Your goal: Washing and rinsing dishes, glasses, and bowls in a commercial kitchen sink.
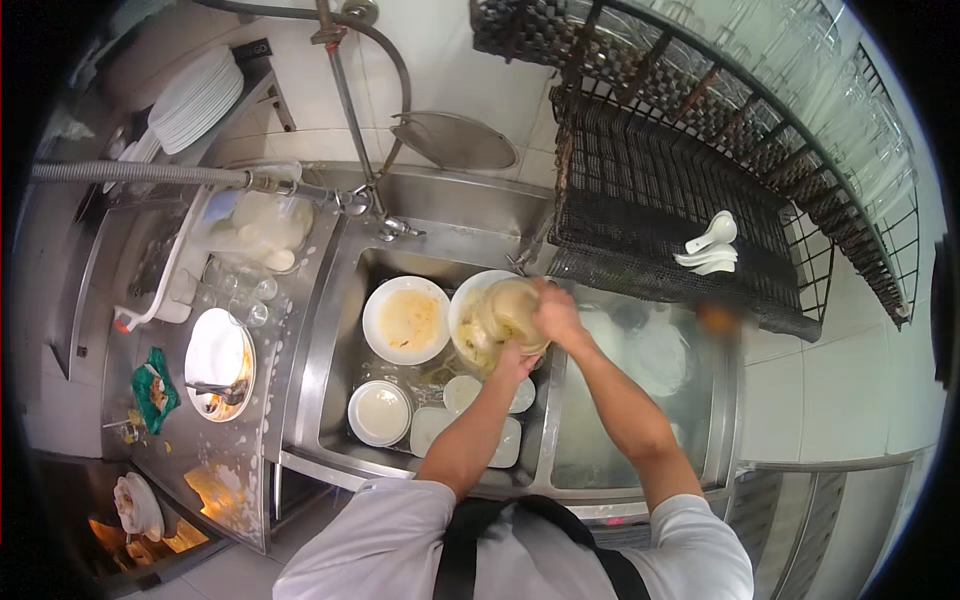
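Over the left sink basin, I hold a tilted, beige rounded vessel (511,304) between both hands. My right hand (556,309) grips its far right side, and my left hand (517,364) is at its near lower edge. Directly beneath is a large white bowl (466,289) with yellowish, shredded-looking food scraps (474,336) in it. What the vessel still contains is blurred. A white plate (406,320) with orange residue sits left of the bowl. Closer to me in the basin are stacked white bowls (379,412) and white rectangular dishes (433,429), partly hidden by my left forearm.
Cloudy water fills the right basin (630,420), with dishes under it. A spray faucet (367,201) reaches over the back edge. The left counter (274,375) holds soiled plates (220,352), drinking glasses (247,300) and a green cloth-like item (155,391). White spoons (709,244) lie on a black mesh rack (645,202).
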`<action>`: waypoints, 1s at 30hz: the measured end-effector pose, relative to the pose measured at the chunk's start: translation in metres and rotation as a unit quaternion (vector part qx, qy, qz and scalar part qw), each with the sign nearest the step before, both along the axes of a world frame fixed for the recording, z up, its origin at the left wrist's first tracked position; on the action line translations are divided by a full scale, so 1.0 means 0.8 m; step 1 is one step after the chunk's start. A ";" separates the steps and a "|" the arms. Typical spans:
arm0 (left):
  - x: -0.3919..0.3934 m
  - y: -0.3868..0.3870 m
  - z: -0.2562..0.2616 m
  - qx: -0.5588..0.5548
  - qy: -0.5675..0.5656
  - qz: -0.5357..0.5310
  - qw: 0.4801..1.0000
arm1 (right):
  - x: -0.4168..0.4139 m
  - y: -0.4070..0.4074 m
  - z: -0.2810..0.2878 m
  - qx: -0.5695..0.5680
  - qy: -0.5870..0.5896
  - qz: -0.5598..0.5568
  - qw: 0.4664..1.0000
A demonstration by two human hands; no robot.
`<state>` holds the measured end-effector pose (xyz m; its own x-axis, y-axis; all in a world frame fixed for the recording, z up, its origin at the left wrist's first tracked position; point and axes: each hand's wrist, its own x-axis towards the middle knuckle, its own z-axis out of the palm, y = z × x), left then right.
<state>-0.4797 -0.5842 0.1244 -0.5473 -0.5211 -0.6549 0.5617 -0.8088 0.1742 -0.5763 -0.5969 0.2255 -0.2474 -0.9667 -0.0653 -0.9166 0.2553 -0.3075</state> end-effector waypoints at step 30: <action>0.147 -0.083 0.018 -0.069 0.017 0.046 0.996 | 0.153 -0.042 0.066 -0.319 -0.189 0.281 0.885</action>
